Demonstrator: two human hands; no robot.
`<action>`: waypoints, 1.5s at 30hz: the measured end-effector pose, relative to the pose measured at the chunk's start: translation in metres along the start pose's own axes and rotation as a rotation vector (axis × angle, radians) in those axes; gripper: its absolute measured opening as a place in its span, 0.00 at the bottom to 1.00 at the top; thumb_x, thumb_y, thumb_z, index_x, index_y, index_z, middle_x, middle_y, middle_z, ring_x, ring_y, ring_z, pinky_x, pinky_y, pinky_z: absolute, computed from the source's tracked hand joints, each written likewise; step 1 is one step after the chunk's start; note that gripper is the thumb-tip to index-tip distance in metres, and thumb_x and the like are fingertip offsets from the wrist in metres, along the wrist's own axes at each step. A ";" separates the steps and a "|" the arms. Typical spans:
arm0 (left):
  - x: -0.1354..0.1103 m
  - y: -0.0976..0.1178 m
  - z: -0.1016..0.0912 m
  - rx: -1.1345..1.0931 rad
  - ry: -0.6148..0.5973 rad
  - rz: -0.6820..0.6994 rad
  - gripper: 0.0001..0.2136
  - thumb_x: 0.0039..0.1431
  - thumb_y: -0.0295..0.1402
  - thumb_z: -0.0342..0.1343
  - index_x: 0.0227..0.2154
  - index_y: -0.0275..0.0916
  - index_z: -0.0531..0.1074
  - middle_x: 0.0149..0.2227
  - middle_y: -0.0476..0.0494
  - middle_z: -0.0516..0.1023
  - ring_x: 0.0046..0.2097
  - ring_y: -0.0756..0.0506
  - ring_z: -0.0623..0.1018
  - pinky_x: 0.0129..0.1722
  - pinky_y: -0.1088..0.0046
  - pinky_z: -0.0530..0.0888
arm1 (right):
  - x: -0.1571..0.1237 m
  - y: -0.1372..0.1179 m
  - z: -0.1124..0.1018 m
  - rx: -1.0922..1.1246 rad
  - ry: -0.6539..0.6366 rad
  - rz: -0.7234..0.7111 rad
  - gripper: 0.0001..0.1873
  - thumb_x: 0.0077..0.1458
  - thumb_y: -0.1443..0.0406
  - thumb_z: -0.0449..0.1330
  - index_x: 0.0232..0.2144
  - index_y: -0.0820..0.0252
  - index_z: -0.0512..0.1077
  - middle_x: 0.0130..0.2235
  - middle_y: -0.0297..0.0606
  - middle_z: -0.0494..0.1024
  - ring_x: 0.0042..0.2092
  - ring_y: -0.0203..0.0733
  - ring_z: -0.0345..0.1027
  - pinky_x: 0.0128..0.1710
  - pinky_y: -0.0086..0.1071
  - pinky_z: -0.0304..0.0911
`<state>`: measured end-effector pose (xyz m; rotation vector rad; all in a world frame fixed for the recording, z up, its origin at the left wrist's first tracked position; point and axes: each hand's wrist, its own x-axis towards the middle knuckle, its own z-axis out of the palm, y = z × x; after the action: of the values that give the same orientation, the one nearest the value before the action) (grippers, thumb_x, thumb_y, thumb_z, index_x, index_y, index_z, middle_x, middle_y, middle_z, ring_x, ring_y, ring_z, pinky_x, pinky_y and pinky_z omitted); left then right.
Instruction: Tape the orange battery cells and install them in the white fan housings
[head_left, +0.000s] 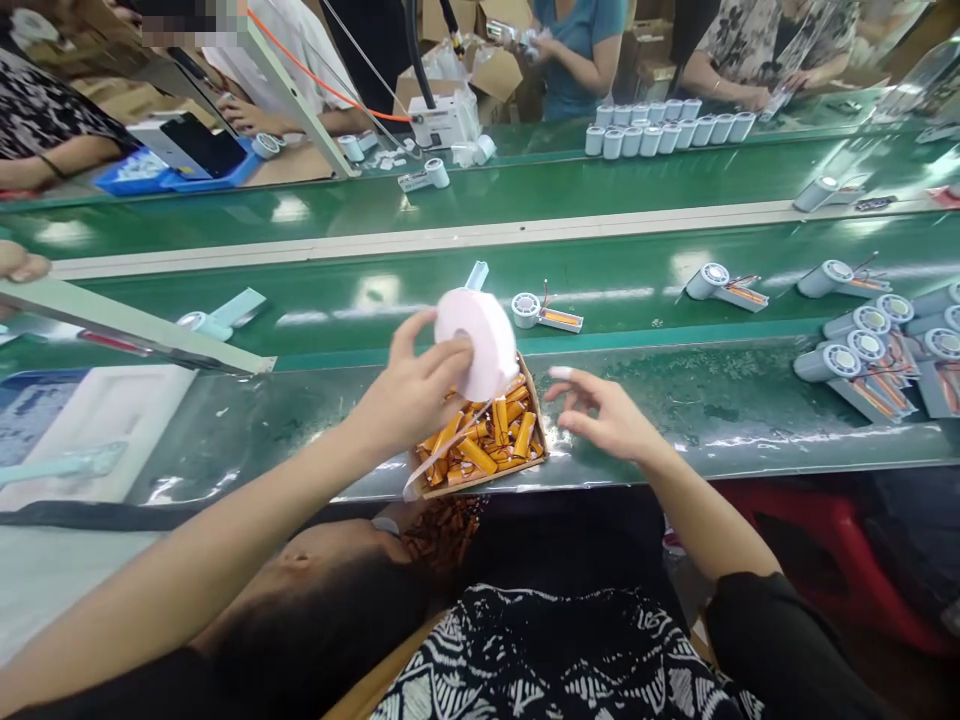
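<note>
My left hand [420,385] grips a roll of white tape [480,340] by its core and rim, above a shallow cardboard box [541,425]. Orange wrapped battery cells [480,452] with thin wires fill the box. A loose strip of tape [442,455] trails from the roll over the box's left side. To the right of the box hovers my right hand [600,412], its fingers apart and holding nothing. Something white covers the tip of its index finger. Just beyond the box lies a small fan unit [529,310] with an orange cell in its open handle.
Several fan units [862,350] cluster at the right on the bench. A green conveyor belt [630,275] runs across, carrying more units. A metal post [150,320] and a white tray [150,410] stand left. Co-workers [581,50] sit opposite; a person's head [322,590] is low at left.
</note>
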<state>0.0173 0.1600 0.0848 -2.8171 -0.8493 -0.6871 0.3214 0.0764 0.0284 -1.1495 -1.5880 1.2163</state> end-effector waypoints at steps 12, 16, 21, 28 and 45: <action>0.005 -0.023 -0.004 -0.100 0.033 -0.232 0.24 0.62 0.29 0.59 0.61 0.48 0.71 0.52 0.42 0.84 0.66 0.34 0.78 0.74 0.40 0.70 | -0.009 -0.019 0.064 0.043 -0.610 -0.184 0.16 0.70 0.55 0.62 0.37 0.59 0.82 0.27 0.34 0.80 0.27 0.35 0.68 0.30 0.30 0.63; 0.018 -0.013 -0.010 -0.081 -0.029 -0.192 0.19 0.65 0.28 0.54 0.56 0.49 0.74 0.56 0.45 0.83 0.65 0.37 0.78 0.79 0.41 0.60 | 0.018 -0.028 0.062 0.086 -0.231 -0.014 0.31 0.59 0.46 0.73 0.56 0.58 0.80 0.34 0.35 0.85 0.28 0.37 0.71 0.31 0.31 0.67; 0.028 0.018 -0.022 -0.110 -0.067 -0.169 0.17 0.69 0.29 0.53 0.56 0.51 0.75 0.58 0.47 0.82 0.71 0.37 0.74 0.80 0.42 0.57 | 0.033 -0.045 0.056 0.140 -0.210 -0.104 0.27 0.70 0.46 0.63 0.26 0.58 0.79 0.22 0.34 0.77 0.23 0.34 0.67 0.26 0.31 0.63; -0.010 -0.023 -0.036 -0.113 0.108 -0.415 0.25 0.65 0.34 0.61 0.65 0.46 0.69 0.62 0.43 0.81 0.74 0.32 0.69 0.68 0.47 0.78 | 0.004 -0.019 0.060 -0.201 -0.732 -0.171 0.19 0.68 0.48 0.67 0.37 0.56 0.83 0.29 0.34 0.84 0.28 0.38 0.75 0.31 0.32 0.65; -0.022 -0.016 -0.005 0.045 -0.060 -0.066 0.24 0.61 0.21 0.55 0.59 0.38 0.78 0.55 0.36 0.84 0.69 0.26 0.72 0.70 0.29 0.71 | 0.046 0.010 0.018 0.404 0.472 -0.172 0.30 0.45 0.51 0.82 0.48 0.48 0.79 0.51 0.34 0.85 0.52 0.45 0.82 0.58 0.44 0.80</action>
<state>-0.0094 0.1615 0.0791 -2.7940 -0.9590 -0.5870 0.2943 0.1181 0.0181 -0.9275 -1.0081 0.9993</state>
